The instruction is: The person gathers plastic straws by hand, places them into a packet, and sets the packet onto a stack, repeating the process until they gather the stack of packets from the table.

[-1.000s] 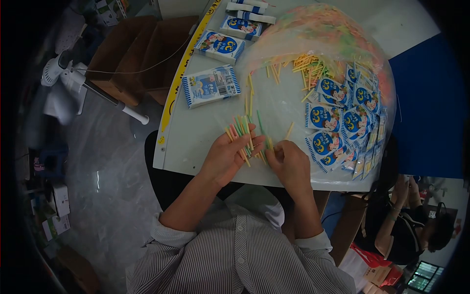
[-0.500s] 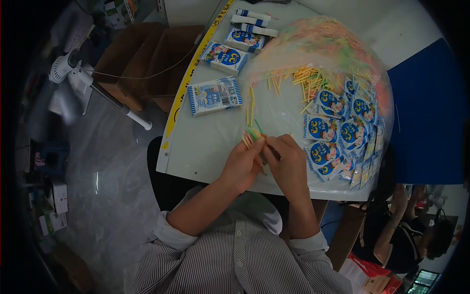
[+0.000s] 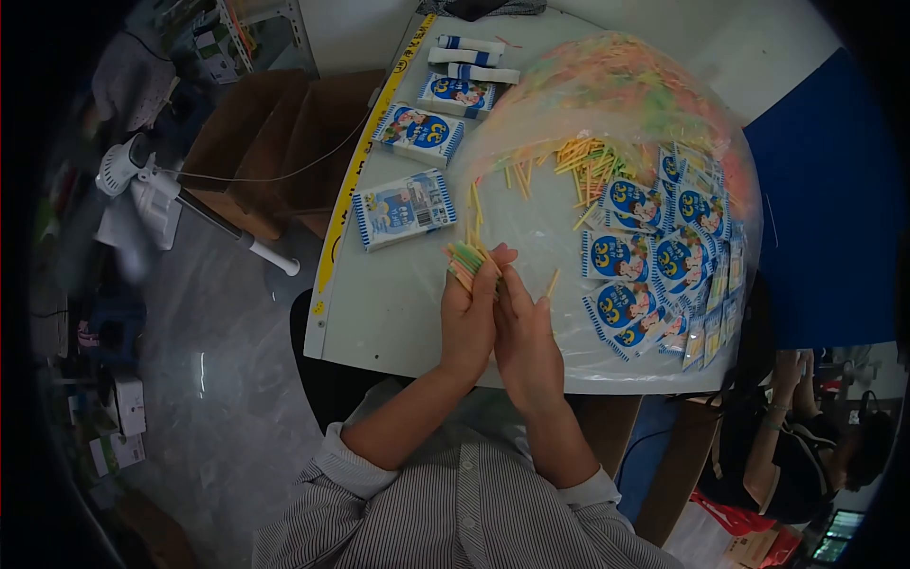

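My left hand [image 3: 468, 318] is closed around a bundle of thin coloured sticks [image 3: 466, 261], green, pink and yellow, whose ends poke out above the fingers. Against it rests my right hand [image 3: 527, 353], palm turned toward the bundle, its fingers together; a yellow stick [image 3: 552, 283] shows by its fingertips. Beyond the hands, loose yellow and orange sticks [image 3: 590, 163] lie at the mouth of a large clear bag [image 3: 616, 90] full of coloured sticks. Several small blue and white packets [image 3: 621, 254] are piled to the right of the hands.
Three larger blue and white packs, one of them here [image 3: 405, 209], lie along the left of the white table [image 3: 379, 327], with folded wrappers [image 3: 483, 73] behind. Cardboard boxes [image 3: 242, 142] and a white fan [image 3: 123, 166] stand left. Another person [image 3: 773, 446] is at lower right.
My right hand has turned and moved in flat beside my left hand, which is now more upright around the sticks. The view has shifted slightly.
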A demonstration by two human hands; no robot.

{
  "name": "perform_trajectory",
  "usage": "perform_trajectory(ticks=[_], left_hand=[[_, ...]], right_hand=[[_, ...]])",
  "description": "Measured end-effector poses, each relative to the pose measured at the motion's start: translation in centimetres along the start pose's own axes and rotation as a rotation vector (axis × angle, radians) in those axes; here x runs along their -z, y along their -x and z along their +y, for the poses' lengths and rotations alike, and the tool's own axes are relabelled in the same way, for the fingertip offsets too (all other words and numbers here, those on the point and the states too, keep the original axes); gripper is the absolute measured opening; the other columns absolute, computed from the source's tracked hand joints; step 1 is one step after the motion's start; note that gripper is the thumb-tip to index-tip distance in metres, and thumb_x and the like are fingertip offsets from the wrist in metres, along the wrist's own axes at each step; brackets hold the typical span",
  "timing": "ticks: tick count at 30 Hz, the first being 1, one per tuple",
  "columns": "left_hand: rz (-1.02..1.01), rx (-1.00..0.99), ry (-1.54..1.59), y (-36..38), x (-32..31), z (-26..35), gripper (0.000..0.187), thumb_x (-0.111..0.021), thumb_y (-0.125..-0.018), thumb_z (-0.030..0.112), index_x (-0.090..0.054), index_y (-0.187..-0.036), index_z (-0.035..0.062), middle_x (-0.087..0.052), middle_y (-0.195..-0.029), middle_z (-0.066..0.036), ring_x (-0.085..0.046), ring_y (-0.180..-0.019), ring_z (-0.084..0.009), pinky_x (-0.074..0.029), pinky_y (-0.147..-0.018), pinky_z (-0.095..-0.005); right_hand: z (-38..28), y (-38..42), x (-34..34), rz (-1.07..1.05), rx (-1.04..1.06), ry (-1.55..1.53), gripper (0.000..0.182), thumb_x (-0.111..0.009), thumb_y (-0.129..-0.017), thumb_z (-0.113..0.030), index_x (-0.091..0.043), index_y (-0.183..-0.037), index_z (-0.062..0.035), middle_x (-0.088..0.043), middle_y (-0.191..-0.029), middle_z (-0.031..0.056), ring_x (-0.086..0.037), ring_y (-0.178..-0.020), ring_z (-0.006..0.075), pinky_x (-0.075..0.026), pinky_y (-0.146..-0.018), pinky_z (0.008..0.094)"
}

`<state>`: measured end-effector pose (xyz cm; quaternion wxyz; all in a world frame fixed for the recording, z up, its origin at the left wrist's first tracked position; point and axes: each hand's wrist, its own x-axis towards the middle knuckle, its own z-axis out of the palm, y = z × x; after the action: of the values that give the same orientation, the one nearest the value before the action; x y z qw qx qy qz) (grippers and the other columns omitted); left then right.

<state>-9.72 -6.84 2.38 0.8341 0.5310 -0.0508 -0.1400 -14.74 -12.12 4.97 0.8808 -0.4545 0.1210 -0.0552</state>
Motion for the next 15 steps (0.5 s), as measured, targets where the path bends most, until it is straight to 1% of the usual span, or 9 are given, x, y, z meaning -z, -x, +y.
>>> perform_trajectory(ticks=[1,3,4,6,7,9,11,13,15], left_hand=[[0.007,0.000,-0.002,0.0,0.3,0.0,0.029,-0.034,-0.090,0.017,-0.039,-0.114,-0.0001,-0.050,-0.106,-0.010,-0.046,-0.103,-0.0184,-0.038,-0.088,-0.0300],[-0.010,0.245,0.396,0.0,1.3,0.2,0.027,-0.039,-0.089,0.015,-0.042,-0.111,0.0007,-0.052,-0.099,-0.008,-0.050,-0.098,-0.0187,-0.041,-0.087,-0.0318],[-0.005,0.247,0.397,0.2,1.7,0.8,0.027,-0.039,-0.089,0.015,-0.042,-0.111,0.0007,-0.052,-0.099,-0.008,-0.050,-0.098,-0.0187,-0.041,-0.087,-0.0318],[-0.224,0.647,0.363,0.9,2.3,2.3,0.025,-0.043,-0.087,0.013,-0.043,-0.109,0.0007,-0.052,-0.095,-0.007,-0.053,-0.093,-0.0188,-0.043,-0.085,-0.0334],[-0.225,0.665,0.365,1.3,2.5,2.2,0.025,-0.043,-0.087,0.013,-0.043,-0.109,0.0007,-0.052,-0.095,-0.007,-0.053,-0.093,-0.0188,-0.043,-0.085,-0.0334],[-0.445,0.747,0.280,1.8,2.6,1.9,0.027,-0.046,-0.086,0.013,-0.042,-0.109,0.0005,-0.052,-0.095,-0.008,-0.054,-0.092,-0.0190,-0.043,-0.085,-0.0332],[-0.461,0.759,0.285,2.1,2.5,1.9,0.027,-0.046,-0.086,0.013,-0.043,-0.109,0.0003,-0.052,-0.095,-0.008,-0.054,-0.092,-0.0194,-0.043,-0.085,-0.0334],[-0.462,0.757,0.288,2.2,2.6,1.7,0.027,-0.046,-0.085,0.013,-0.043,-0.109,0.0001,-0.052,-0.095,-0.008,-0.054,-0.092,-0.0199,-0.043,-0.084,-0.0336],[-0.424,0.808,0.313,2.2,2.8,1.2,0.025,-0.043,-0.087,0.013,-0.044,-0.109,-0.0004,-0.052,-0.097,-0.009,-0.054,-0.092,-0.0186,-0.045,-0.084,-0.0326]], right_hand=[[-0.3,0.1,0.7,-0.004,-0.006,-0.001,0.053,-0.019,-0.091,-0.035,-0.021,-0.128,0.0030,-0.022,-0.134,0.0153,-0.023,-0.123,0.0241,-0.019,-0.100,0.0326],[-1.4,0.4,3.0,-0.028,0.208,0.709,0.049,-0.019,-0.091,-0.032,-0.034,-0.123,0.0025,-0.032,-0.129,0.0149,-0.033,-0.118,0.0245,-0.027,-0.096,0.0336],[-2.0,0.3,2.9,-0.029,0.202,0.709,0.049,-0.019,-0.091,-0.032,-0.034,-0.123,0.0025,-0.032,-0.129,0.0149,-0.033,-0.118,0.0245,-0.027,-0.096,0.0336],[-4.0,-0.1,2.0,-0.026,0.346,0.620,0.044,-0.026,-0.091,-0.029,-0.040,-0.118,0.0032,-0.042,-0.120,0.0162,-0.041,-0.111,0.0240,-0.031,-0.092,0.0321],[-4.6,-0.4,2.1,-0.017,0.416,0.576,0.042,-0.029,-0.091,-0.027,-0.042,-0.116,0.0035,-0.047,-0.116,0.0169,-0.045,-0.107,0.0237,-0.033,-0.090,0.0314],[-4.9,-1.6,3.7,-0.178,0.332,0.701,0.044,-0.028,-0.091,-0.029,-0.043,-0.115,0.0039,-0.048,-0.114,0.0173,-0.046,-0.106,0.0223,-0.034,-0.089,0.0308],[-5.4,-2.2,4.6,-0.357,0.247,0.815,0.046,-0.027,-0.091,-0.032,-0.044,-0.115,0.0042,-0.050,-0.112,0.0177,-0.047,-0.105,0.0209,-0.035,-0.088,0.0303],[-5.8,-2.5,4.8,-0.570,-0.055,0.781,0.051,-0.024,-0.091,-0.037,-0.045,-0.114,0.0026,-0.050,-0.111,0.0174,-0.047,-0.105,0.0176,-0.036,-0.087,0.0280],[-5.2,-2.6,5.3,-0.597,-0.068,0.747,0.050,-0.023,-0.091,-0.037,-0.046,-0.115,0.0012,-0.050,-0.111,0.0156,-0.049,-0.101,0.0171,-0.038,-0.083,0.0268]])
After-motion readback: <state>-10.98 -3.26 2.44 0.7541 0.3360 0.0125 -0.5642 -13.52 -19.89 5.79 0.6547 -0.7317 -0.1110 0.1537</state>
